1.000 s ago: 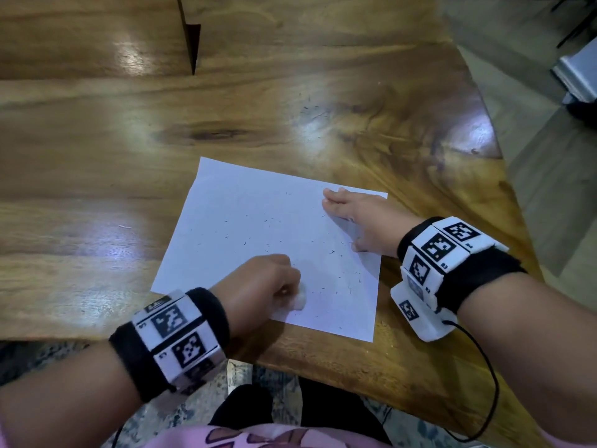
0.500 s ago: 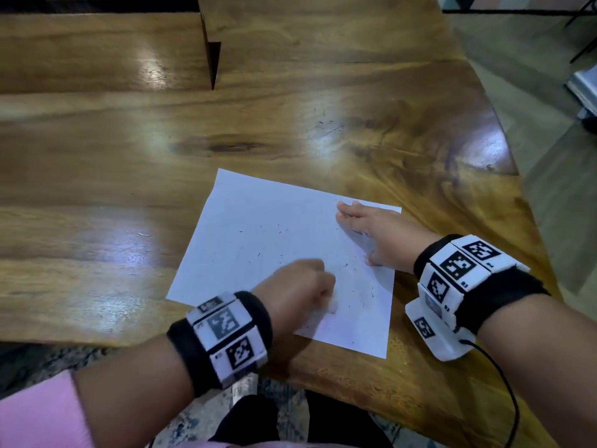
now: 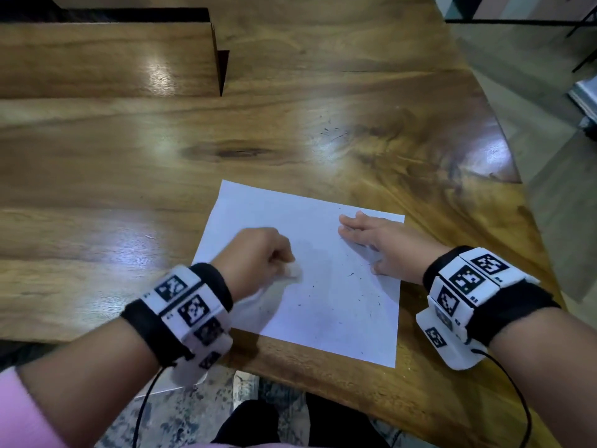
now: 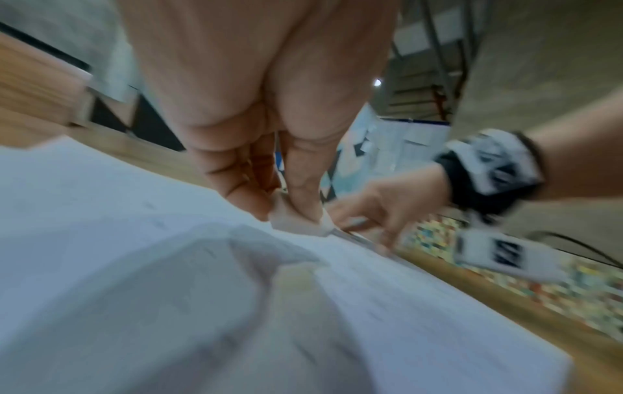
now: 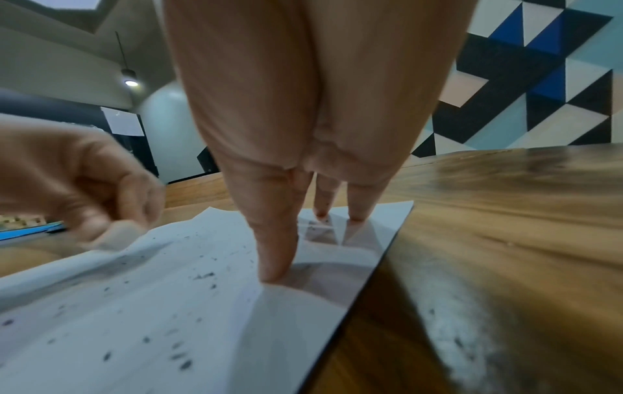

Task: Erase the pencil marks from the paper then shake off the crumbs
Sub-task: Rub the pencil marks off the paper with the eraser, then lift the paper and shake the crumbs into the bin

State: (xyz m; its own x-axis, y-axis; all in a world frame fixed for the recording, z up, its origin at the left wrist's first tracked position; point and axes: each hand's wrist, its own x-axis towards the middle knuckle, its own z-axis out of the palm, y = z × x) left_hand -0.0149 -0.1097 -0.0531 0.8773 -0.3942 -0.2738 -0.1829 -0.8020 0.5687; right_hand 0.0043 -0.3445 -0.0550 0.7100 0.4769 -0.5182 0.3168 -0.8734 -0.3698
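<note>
The left hand [image 3: 255,257] is pinching a small white eraser [image 3: 293,270] between thumb and curled fingers and is rubbing it over the white paper [image 3: 326,305]. Over the last second it has been travelling from the sheet's near edge up and across to the left-middle, so the erasing is working through a fresh patch rather than finishing. The right hand [image 3: 381,245] is staying where it was, fingers straight and spread, pressing flat on the far right part of the sheet to keep it from sliding; in the right wrist view its fingertips [image 5: 274,269] are bearing on the paper just beside the right edge. The paper is lying flat on the wooden counter [image 3: 290,130], near its front edge. Dark crumbs [image 3: 350,274] are lying scattered across the right and near parts of the sheet. Pencil marks are too faint to make out, so I am judging that rubbing is nearly done, with the shake-off not yet begun.
</note>
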